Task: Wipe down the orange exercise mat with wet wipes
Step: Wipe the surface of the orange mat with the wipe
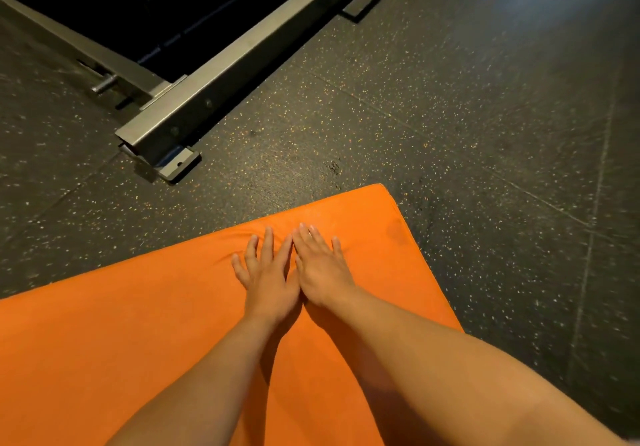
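The orange exercise mat is laid flat on a dark speckled floor, which is seen around the mat's far and right edges; one rounded corner of the mat is shown at its far right end; both hands are placed on the mat's top surface, near that corner and just inside the far edge

The left hand is pressed palm down on the mat, its fingers straight and spread apart; nothing is held in it; the right hand is laid palm down just beside it, nearer the mat's corner, with fingers straight and closer together, and nothing is seen in its grasp; the two hands are touching along their inner sides; the mat's cover is creased into shallow folds around the fingertips; both bare forearms are stretched across the mat toward the hands

Beyond the mat's far edge and well apart from it, a grey metal frame of gym equipment is set on the floor, running at a slant; a flat foot plate is fixed at the frame's end nearest the mat; what lies within the frame is too dark to be told
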### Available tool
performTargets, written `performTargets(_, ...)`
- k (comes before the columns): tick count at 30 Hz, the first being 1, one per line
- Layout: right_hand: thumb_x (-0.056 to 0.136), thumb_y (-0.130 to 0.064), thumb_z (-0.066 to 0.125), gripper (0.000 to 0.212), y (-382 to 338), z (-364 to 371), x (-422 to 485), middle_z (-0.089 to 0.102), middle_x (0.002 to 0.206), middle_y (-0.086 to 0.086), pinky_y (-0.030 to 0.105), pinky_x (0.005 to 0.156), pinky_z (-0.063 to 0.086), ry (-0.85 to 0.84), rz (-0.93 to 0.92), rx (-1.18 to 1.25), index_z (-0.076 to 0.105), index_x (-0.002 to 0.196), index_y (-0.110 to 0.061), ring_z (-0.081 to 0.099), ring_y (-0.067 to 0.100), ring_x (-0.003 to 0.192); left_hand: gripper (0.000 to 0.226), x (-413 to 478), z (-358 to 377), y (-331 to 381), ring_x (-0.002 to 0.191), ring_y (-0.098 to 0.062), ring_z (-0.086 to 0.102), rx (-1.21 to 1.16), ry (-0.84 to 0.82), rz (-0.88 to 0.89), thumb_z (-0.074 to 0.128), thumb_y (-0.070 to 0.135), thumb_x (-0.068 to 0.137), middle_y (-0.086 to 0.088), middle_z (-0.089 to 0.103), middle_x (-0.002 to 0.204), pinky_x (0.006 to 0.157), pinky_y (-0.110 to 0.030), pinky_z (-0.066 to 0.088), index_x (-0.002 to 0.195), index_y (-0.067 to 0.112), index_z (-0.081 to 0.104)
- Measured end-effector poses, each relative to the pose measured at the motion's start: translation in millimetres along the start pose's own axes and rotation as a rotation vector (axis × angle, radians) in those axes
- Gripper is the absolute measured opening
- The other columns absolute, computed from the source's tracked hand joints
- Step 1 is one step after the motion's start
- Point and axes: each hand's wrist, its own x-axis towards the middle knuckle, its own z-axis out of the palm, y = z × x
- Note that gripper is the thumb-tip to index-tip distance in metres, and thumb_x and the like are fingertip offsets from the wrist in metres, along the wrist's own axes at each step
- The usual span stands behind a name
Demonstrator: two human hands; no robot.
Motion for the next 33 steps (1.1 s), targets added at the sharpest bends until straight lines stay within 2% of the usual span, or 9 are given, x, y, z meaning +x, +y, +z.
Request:
performTargets(3, 0.109, -0.027, 0.024, 0.058, 1.0, 5.4, -17.6, -0.009, 0.170, -0.007, 0.052, 0.124, -0.005, -0.010, 0.011, -0.022, 0.004, 0.163, -0.022, -0.012, 0.013, 0.155, 0.061, -20.3, 2.7, 3.1, 0.149, -0.023, 0.013, 0.034, 0.027, 0.035, 0.029, 0.049, 0.095, 0.004, 0.018, 0.167, 0.120, -0.055, 0.003, 0.154, 0.034, 0.035)
performTargets(6, 0.109, -0.030, 0.022, 0.058, -1.2, 19.4, -44.5, -0.010, 0.169, -0.008, 0.051, 0.123, -0.006, -0.012, 0.008, -0.024, 0.002, 0.163, -0.023, -0.014, 0.013, 0.155, 0.058, -50.3, 11.0, 6.2, 0.140, -0.026, 0.028, 0.018, 0.065, 0.020, 0.027, 0.044, 0.097, 0.003, 0.033, 0.161, 0.116, -0.055, 0.021, 0.149, 0.027, 0.044)
performTargets(10, 0.110, -0.035, 0.015, 0.057, -3.0, 41.5, -84.6, -0.014, 0.168, -0.010, 0.052, 0.124, -0.009, -0.018, 0.008, -0.047, -0.003, 0.162, -0.024, -0.020, 0.013, 0.153, 0.055, -101.5, 28.4, 1.3, 0.136, -0.027, 0.037, 0.040, 0.096, -0.022, 0.028, 0.041, 0.100, 0.001, 0.041, 0.157, 0.113, -0.052, 0.028, 0.147, 0.022, 0.050)
performTargets(14, 0.110, -0.037, 0.013, 0.057, -6.7, 57.6, -123.7, -0.020, 0.167, -0.011, 0.052, 0.123, -0.013, -0.063, 0.021, -0.040, -0.008, 0.162, -0.025, -0.026, 0.012, 0.151, 0.054, -150.6, 43.6, 7.3, 0.141, -0.026, 0.032, 0.029, 0.092, -0.066, 0.026, 0.040, 0.103, 0.001, 0.038, 0.159, 0.114, -0.052, 0.026, 0.151, 0.023, 0.044)
performTargets(17, 0.110, -0.036, 0.014, 0.057, -5.4, 70.2, -159.6, -0.021, 0.167, -0.011, 0.052, 0.123, -0.012, -0.102, 0.009, -0.047, -0.008, 0.162, -0.025, -0.026, 0.012, 0.151, 0.061, -186.3, 47.8, 6.1, 0.146, -0.026, 0.021, 0.027, 0.011, -0.054, 0.017, 0.045, 0.101, 0.002, 0.028, 0.163, 0.118, -0.052, 0.016, 0.155, 0.025, 0.037)
performTargets(20, 0.110, -0.035, 0.019, 0.059, -4.2, 79.4, -195.5, -0.021, 0.167, -0.011, 0.053, 0.123, -0.011, -0.163, 0.023, -0.046, -0.007, 0.162, -0.025, -0.023, 0.013, 0.152, 0.055, -226.6, 48.4, 8.1, 0.148, -0.026, 0.015, 0.029, -0.058, -0.057, 0.026, 0.040, 0.104, 0.001, 0.021, 0.166, 0.121, -0.048, 0.011, 0.156, 0.024, 0.035)
performTargets(23, 0.110, -0.035, 0.021, 0.060, -3.7, 90.5, -234.4, -0.021, 0.167, -0.011, 0.054, 0.122, -0.010, -0.191, 0.027, -0.060, -0.006, 0.162, -0.024, -0.022, 0.014, 0.153, 0.051, -268.3, 44.4, 12.7, 0.149, -0.028, 0.013, 0.049, -0.115, -0.071, 0.035, 0.038, 0.107, 0.000, 0.013, 0.167, 0.123, -0.045, 0.012, 0.157, 0.026, 0.031)
performTargets(28, 0.110, -0.037, 0.020, 0.060, -14.4, 109.6, -310.7, -0.023, 0.166, -0.011, 0.053, 0.123, -0.010, -0.316, 0.086, -0.048, -0.009, 0.161, -0.026, -0.022, 0.014, 0.153, 0.051, -345.0, 33.1, 31.6, 0.150, -0.032, 0.010, 0.165, -0.245, -0.107, 0.026, 0.042, 0.108, -0.002, -0.002, 0.169, 0.123, -0.045, 0.010, 0.158, 0.035, 0.021)
performTargets(33, 0.109, -0.037, 0.018, 0.060, -18.0, 119.8, -366.7, -0.022, 0.166, -0.010, 0.055, 0.123, -0.011, -0.363, 0.099, -0.030, -0.011, 0.161, -0.026, -0.022, 0.015, 0.153, 0.049, -404.0, 30.5, 41.1, 0.152, -0.033, 0.006, 0.137, -0.286, -0.119, 0.025, 0.043, 0.108, -0.002, -0.003, 0.169, 0.123, -0.045, 0.007, 0.156, 0.035, 0.024)
